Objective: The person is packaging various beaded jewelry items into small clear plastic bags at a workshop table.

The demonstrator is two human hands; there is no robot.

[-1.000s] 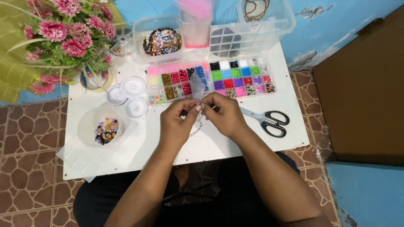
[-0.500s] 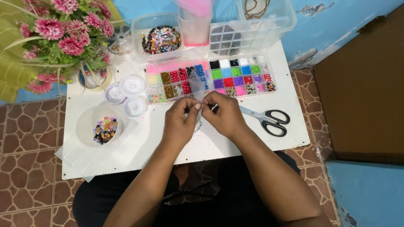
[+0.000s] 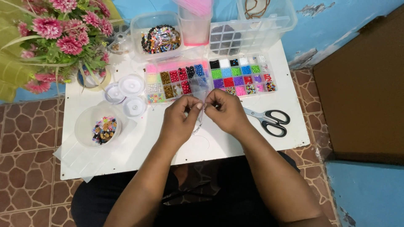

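Over the white table (image 3: 252,138), in front of two bead trays (image 3: 210,80), the left hand (image 3: 179,122) and right hand (image 3: 227,113) meet, fingertips pinched together on a small clear plastic bag (image 3: 198,87). The bag stands upright, see-through, its top over the trays. Black-handled scissors (image 3: 269,120) lie just right.

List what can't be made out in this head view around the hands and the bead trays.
- What the left hand and right hand pinch: the fingertips cover it; each grip is unreadable.
- Thin bag above the fingers: too clear to show any contents.
- Pink-lidded tub: blurred, cut by the top edge.
- Clear organiser box: top cut off.
- Single beads in the bead tray: too small.
- Scissors: blade tips behind the right hand.
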